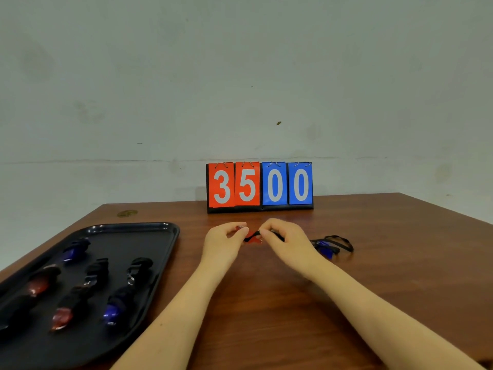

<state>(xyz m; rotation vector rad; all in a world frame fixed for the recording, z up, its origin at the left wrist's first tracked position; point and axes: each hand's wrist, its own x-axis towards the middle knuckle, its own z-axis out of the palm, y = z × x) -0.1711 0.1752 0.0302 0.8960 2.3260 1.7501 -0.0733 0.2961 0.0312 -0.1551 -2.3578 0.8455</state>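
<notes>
Now both my hands, L (225,240) & R (280,237), pinch a small red plastic whistle w/ black cord (252,236) above brown wooden table (373,263).

single view, head-worn: faces forward and down over the wooden table (386,276) to the wall (240,76); left hand (224,243) and right hand (286,241) near, mid-frame; scoreboard (260,185) farther back.

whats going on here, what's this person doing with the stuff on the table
A person sits at a wooden table. The left hand pinches a small red piece while the right hand pinches its black cord. A similar blue piece lies to the right, its cord loose. On a black tray at the left lie several red and blue bundles. A flip scoreboard behind reads 35 00.
</notes>
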